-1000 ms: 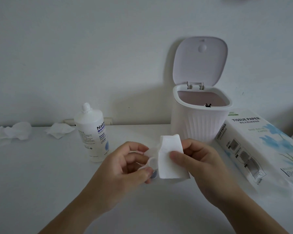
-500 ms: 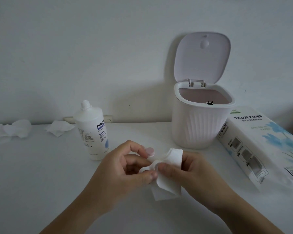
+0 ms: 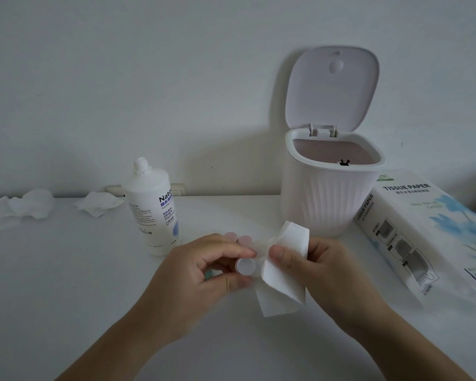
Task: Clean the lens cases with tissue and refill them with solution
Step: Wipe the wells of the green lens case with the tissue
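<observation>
My left hand [image 3: 204, 273] grips a small translucent lens case [image 3: 246, 266] between thumb and fingers, one round pale cup facing me. My right hand [image 3: 324, 273] pinches a folded white tissue [image 3: 282, 270] against the case's other end, thumb on top; that end is hidden under the tissue. Both hands are just above the white table, front centre. A white bottle of contact lens solution [image 3: 153, 207] stands upright with its cap on, behind and left of my left hand.
A small white ribbed bin [image 3: 329, 199] stands behind my right hand, lid up. At the right lies a pack of tissue paper [image 3: 429, 237]. Crumpled used tissues [image 3: 21, 209] and a second used tissue [image 3: 98, 203] lie at the back left by the wall.
The tissue went from flat in front of the case to wrapped and pinched on one end. The case turned in my left hand, so a round cup now faces me.
</observation>
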